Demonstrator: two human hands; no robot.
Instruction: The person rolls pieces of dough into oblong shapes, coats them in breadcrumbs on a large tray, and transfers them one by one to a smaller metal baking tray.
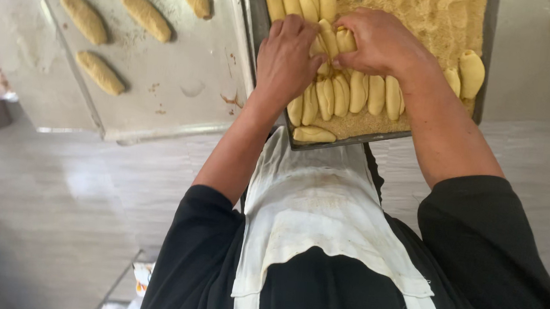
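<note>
Both hands meet over the dark tray, the one bedded with crumbs. The left hand lies knuckles-up, fingers curled down and pressed together over a dough piece. The right hand comes in from the other side, its fingers bent and closed onto the same piece and one beside it; the tips are hidden, so I cannot tell how tight the pinch is.

The key relation is that the held piece sits right between the two hands, at the fingertips, touching both. Its long axis runs away from the person, up the frame, parallel to its neighbours. Neither hand looks clearly nearer, since both are on it.

Just nearer the person, a row of dough pieces stands side by side, long axes the same way and touching each other. One piece lies crosswise at the near edge.

Left of the dark tray, just beside it, is a light tray with crumbed pieces spaced well apart and lying diagonally. A white apron hangs below the tray edge.
</note>
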